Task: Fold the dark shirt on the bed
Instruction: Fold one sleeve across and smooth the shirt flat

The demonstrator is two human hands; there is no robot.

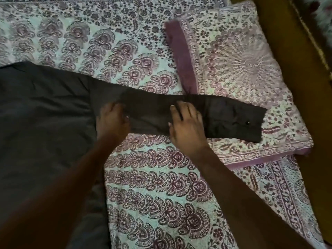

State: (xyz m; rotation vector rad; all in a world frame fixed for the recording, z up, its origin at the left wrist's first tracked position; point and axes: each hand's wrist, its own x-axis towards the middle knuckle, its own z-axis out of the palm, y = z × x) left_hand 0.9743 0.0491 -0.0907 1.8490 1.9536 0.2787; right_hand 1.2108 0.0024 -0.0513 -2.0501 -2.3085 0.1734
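We rest our right hand (pixel 186 126) flat on the sleeve (pixel 226 119) of the dark shirt (pixel 45 114); we cannot tell whether our left hand (pixel 112 120) grasps it.

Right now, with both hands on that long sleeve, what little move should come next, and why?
Probably lift the sleeve near its cuff and fold it back over the shirt body. The sleeve lies stretched flat to the right, its cuff on the pillow, while the left hand rests by the shoulder and the right hand at mid-sleeve.
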